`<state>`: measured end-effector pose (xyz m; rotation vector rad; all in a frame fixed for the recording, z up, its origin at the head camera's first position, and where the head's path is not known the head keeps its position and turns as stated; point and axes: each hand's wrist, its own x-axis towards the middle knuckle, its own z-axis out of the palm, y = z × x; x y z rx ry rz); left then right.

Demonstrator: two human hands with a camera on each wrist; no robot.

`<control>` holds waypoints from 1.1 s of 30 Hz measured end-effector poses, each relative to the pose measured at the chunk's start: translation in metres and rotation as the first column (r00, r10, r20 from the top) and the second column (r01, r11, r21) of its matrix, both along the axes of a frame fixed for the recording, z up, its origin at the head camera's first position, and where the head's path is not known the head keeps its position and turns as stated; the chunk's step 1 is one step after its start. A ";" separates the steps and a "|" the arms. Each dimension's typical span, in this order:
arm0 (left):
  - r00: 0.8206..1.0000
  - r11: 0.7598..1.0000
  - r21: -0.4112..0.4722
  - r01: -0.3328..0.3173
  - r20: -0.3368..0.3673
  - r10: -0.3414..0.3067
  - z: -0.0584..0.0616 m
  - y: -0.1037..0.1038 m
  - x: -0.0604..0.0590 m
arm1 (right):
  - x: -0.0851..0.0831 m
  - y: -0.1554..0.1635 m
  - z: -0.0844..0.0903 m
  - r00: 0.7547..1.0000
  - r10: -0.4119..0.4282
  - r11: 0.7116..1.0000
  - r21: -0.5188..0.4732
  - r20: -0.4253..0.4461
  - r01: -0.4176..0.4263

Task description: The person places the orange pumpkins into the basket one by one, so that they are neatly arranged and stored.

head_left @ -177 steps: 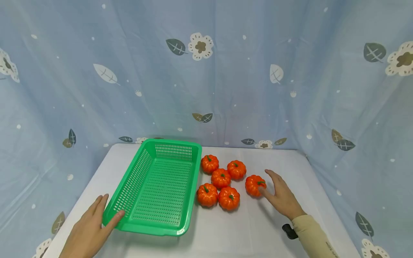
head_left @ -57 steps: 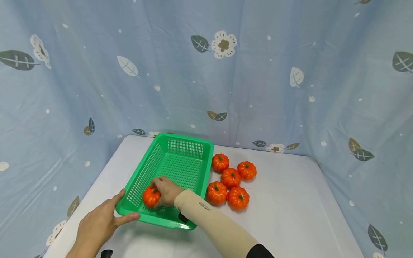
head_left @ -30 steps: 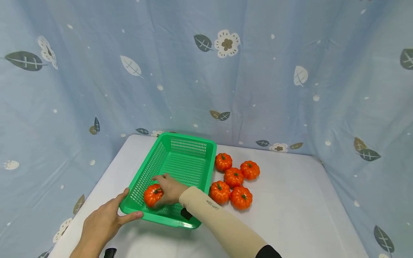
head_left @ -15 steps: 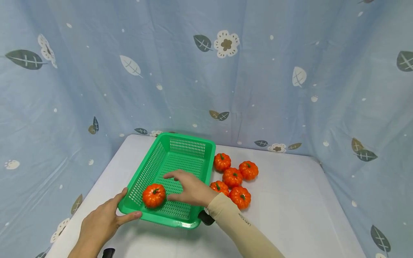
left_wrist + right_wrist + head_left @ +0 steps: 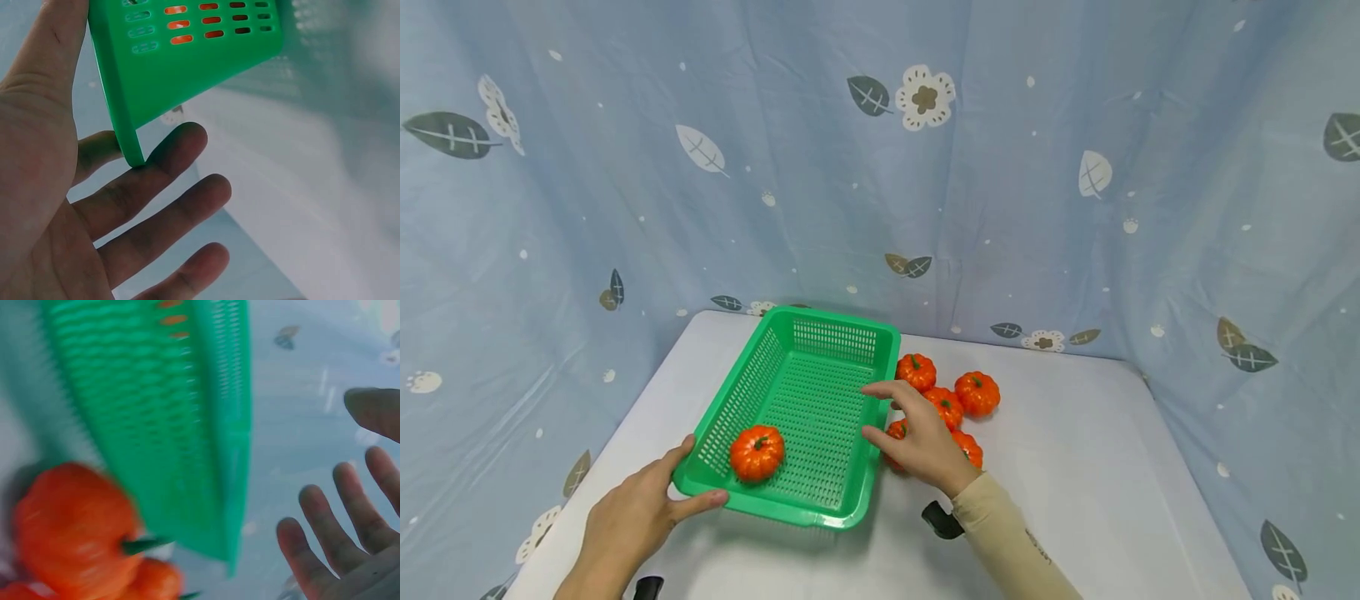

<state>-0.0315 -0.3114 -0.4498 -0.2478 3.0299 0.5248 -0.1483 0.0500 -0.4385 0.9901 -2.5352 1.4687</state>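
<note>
A green slotted basket [image 5: 850,500] lies on the white table, with one orange pumpkin [image 5: 757,452] in its near left corner. My left hand [image 5: 679,486] braces that corner, thumb along the front rim and straight fingers along the left side and under the basket [image 5: 187,69]; the left hand [image 5: 125,206] does not curl round it. My right hand [image 5: 887,414] hovers open, fingers spread, just right of the basket's right wall over a cluster of several pumpkins [image 5: 977,393]. Two of them are partly hidden by it. The right wrist view shows the right hand [image 5: 350,550] holding nothing, beside the basket wall [image 5: 162,425] and a blurred pumpkin [image 5: 75,531].
Blue curtains printed with leaves and flowers [image 5: 925,96] close the table on three sides. Bare white tabletop [image 5: 1090,467] stretches to the right of the pumpkins and in front of the basket.
My right hand let go of the pumpkin in the basket and drew back to the right, out over the basket's wall to the pumpkins on the table. The left hand stayed at the corner.
</note>
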 end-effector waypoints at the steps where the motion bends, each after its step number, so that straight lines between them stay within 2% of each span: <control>1: 1.000 1.000 0.000 0.000 0.000 0.000 0.000 0.000 0.000 | -0.001 0.006 -0.005 1.000 -0.017 1.000 -0.010 0.006 0.017; 7: 1.000 1.000 -0.001 0.010 -0.026 -0.010 -0.001 0.001 0.000 | 0.002 0.037 -0.029 0.993 -0.108 0.994 -0.016 0.037 0.108; 14: 1.000 1.000 0.004 0.023 -0.002 -0.023 -0.002 0.002 0.003 | 0.011 0.066 -0.052 0.980 -0.200 0.978 0.067 0.009 0.199; 17: 0.999 1.000 -0.003 0.028 0.018 -0.028 0.000 0.001 0.002 | 0.013 0.078 -0.061 0.961 -0.273 0.957 0.109 0.036 0.268; 21: 0.998 0.999 0.006 0.037 0.060 -0.037 0.004 0.000 0.002 | 0.014 0.093 -0.067 0.919 -0.375 0.914 0.215 0.119 0.345; 24: 0.995 0.999 0.023 0.040 0.093 -0.042 0.006 -0.001 0.001 | 0.015 0.102 -0.070 0.902 -0.398 0.895 0.286 0.167 0.342; 26: 0.994 0.999 0.030 0.043 0.100 -0.046 0.006 -0.002 0.001 | 0.015 0.106 -0.074 0.900 -0.398 0.889 0.317 0.179 0.330; 33: 0.989 0.998 0.055 0.033 0.145 -0.041 0.009 -0.004 -0.001 | 0.011 0.110 -0.091 0.891 -0.407 0.878 0.354 0.199 0.321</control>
